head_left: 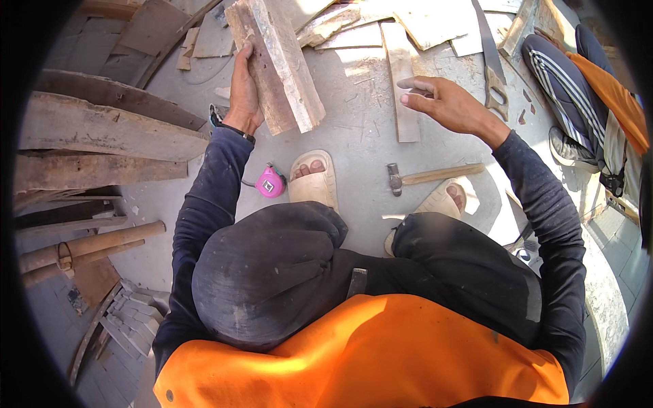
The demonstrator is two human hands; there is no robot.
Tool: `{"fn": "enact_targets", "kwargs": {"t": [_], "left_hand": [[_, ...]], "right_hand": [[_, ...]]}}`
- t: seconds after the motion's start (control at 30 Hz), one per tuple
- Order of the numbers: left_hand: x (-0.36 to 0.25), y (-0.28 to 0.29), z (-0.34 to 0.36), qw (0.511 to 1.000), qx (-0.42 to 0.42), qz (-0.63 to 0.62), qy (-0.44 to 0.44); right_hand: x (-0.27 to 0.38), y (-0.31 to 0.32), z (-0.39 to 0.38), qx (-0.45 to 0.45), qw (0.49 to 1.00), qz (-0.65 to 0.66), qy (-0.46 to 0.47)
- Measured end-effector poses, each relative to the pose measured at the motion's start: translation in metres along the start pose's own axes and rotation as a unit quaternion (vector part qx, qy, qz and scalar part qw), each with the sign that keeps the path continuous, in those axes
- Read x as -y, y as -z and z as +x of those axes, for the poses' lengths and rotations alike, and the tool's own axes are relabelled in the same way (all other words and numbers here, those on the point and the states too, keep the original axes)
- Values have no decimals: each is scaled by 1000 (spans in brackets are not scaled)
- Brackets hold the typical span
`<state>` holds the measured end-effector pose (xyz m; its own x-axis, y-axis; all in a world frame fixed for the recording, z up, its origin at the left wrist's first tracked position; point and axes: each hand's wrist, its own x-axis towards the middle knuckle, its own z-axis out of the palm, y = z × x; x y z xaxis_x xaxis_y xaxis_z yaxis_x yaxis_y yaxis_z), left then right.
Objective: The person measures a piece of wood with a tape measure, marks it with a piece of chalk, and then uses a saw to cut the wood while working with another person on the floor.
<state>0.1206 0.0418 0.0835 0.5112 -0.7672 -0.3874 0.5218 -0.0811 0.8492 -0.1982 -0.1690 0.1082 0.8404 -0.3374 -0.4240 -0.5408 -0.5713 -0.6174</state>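
Note:
My left hand (243,98) is closed on the side of a rough length of timber (289,64), raised in front of me at the upper left. The timber looks like two boards meeting along a long edge; its far end runs out of view. My right hand (452,105) hovers with fingers stretched toward the left and nothing in them. Under its fingertips a narrow plank (408,126) lies on the floor. Near my feet are a claw-less looking hammer (435,175) with a wooden handle and a pink tape measure (271,182).
A handsaw (496,95) lies right of my right hand. Several thin boards (354,34) cover the far floor. Stacked planks (109,126) and round poles (95,246) stick in from the left. Another person's leg (561,88) is at the far right.

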Motion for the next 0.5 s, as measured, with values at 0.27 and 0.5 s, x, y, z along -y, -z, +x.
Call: {"fn": "enact_targets", "kwargs": {"t": [0.27, 0.5], "left_hand": [[-58, 62, -52, 988, -114, 95, -44], [-34, 100, -86, 983, -165, 36, -72]], "right_hand": [[33, -48, 0, 133, 986, -85, 58], [141, -182, 63, 146, 921, -117, 341]]}}
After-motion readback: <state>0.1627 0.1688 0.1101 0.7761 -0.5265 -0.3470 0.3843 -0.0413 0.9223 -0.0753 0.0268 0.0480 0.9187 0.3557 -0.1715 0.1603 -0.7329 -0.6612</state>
